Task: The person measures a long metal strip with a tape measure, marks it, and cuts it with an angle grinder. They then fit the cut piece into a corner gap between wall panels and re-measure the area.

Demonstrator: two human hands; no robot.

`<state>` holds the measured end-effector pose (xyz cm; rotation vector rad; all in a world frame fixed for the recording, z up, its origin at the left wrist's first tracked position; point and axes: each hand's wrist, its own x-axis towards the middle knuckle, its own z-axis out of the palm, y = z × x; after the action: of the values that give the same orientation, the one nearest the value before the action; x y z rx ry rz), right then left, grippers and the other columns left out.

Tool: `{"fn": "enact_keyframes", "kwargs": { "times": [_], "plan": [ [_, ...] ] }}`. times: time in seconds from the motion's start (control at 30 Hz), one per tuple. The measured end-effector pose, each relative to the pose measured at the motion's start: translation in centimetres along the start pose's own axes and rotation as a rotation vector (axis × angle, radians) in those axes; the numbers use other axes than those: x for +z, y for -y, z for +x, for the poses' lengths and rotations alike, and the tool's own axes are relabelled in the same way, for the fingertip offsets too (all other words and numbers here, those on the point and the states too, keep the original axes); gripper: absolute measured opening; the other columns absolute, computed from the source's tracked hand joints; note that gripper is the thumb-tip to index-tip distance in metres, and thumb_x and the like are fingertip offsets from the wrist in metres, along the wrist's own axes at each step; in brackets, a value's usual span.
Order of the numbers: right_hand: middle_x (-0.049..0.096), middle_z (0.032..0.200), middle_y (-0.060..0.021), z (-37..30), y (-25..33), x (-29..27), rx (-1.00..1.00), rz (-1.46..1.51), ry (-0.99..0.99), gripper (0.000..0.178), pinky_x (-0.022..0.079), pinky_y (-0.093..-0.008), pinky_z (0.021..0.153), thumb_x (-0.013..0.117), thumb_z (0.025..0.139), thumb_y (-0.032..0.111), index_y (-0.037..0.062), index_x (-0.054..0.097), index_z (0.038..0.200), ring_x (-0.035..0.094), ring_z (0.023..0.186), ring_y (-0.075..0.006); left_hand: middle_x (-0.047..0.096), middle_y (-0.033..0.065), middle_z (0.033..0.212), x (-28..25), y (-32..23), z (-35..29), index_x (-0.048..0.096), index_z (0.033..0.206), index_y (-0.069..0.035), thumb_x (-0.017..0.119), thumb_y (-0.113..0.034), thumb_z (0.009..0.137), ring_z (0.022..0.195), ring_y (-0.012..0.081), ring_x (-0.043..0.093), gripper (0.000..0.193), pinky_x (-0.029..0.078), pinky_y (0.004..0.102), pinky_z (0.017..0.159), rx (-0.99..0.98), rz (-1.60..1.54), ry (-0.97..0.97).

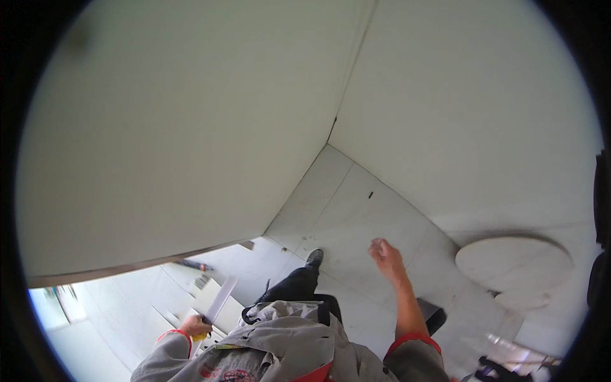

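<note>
My left hand [193, 326] is low on the left, its fingers closed round a flat pale strip [221, 300] that slants up and to the right. Something yellow [200, 336] shows just under that hand; I cannot make out what it is. My right hand [386, 256] is held out ahead over the floor, right of the middle. Its fingers are curled in, and whatever they may hold is hidden. Apart from that hand, farther off, a small dark piece [371, 195] lies on the tiles.
Two pale walls, left [172, 140] and right [471, 114], meet in a corner ahead. A round white slab [514, 262] stands by the right wall. A black container [430, 316] is beside my right forearm. A dark tool [194, 264] lies on the tiled floor [347, 242] at left.
</note>
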<state>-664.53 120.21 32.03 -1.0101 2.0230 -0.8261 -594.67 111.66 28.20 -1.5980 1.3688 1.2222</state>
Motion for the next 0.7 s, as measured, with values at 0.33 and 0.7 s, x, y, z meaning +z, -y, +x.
{"fn": "enact_keyframes", "kwargs": {
  "times": [0.33, 0.7],
  "plan": [
    [0.068, 0.121, -0.0177, 1.8, -0.9, 6.8, 0.017, 0.192, 0.671, 0.055, 0.054, -0.0308, 0.092, 0.071, 0.095, 0.032, -0.0061, 0.053, 0.130, 0.069, 0.110, -0.0220, 0.073, 0.0127, 0.093, 8.5, -28.5, -0.3, 0.067, 0.112, -0.007, 0.078, -0.034, 0.069, 0.087, 0.0282, 0.071, 0.052, 0.055, 0.0403, 0.083, 0.352, -0.481, -0.199],
    [0.057, 0.129, -0.0139, 3.8, -3.5, 8.2, 0.398, 0.548, 0.233, 0.051, 0.054, -0.0405, 0.094, 0.065, 0.099, 0.034, -0.0021, 0.050, 0.133, 0.059, 0.115, -0.0244, 0.064, 0.0247, 0.107, 16.2, -45.1, 3.7, 0.049, 0.143, -0.006, 0.077, -0.036, 0.070, 0.088, 0.0416, 0.068, 0.084, 0.056, 0.0481, 0.076, 0.692, -0.350, -0.429]
  ]
}}
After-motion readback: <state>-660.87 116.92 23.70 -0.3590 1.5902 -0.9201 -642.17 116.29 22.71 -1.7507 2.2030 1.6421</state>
